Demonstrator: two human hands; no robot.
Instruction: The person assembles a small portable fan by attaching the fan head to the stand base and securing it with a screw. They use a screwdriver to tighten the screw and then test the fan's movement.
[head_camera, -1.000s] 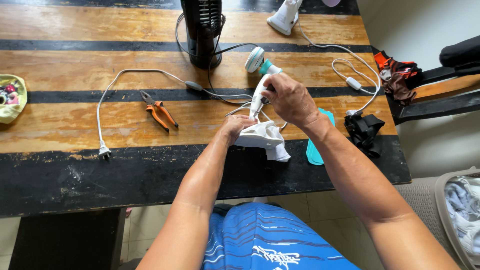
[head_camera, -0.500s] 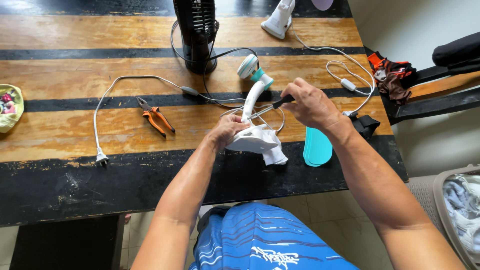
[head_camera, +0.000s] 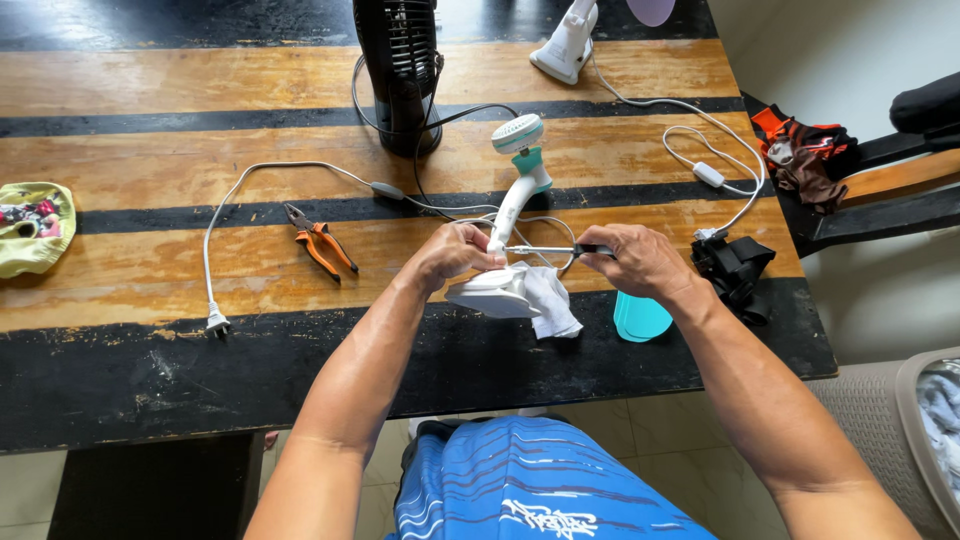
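A small white and teal desk fan (head_camera: 515, 185) stands on the wooden table (head_camera: 150, 270), its round head tilted up. My left hand (head_camera: 450, 255) grips the fan's white base (head_camera: 490, 295), which rests partly on a white cloth (head_camera: 550, 300). My right hand (head_camera: 635, 262) holds a thin screwdriver (head_camera: 548, 250) with a black handle. The tool lies level, its tip pointing left at the bottom of the fan's stem.
Orange-handled pliers (head_camera: 320, 242) lie left of my hands, next to a white cord and plug (head_camera: 215, 322). A black tower fan (head_camera: 400, 60) stands behind. Teal plastic pieces (head_camera: 640, 318) and a black clip (head_camera: 735, 265) sit to the right. A yellow bowl (head_camera: 35, 225) is far left.
My right hand let go of the fan's stem, took up the screwdriver and swung it down level against the stem's foot. The fan's head rose more upright.
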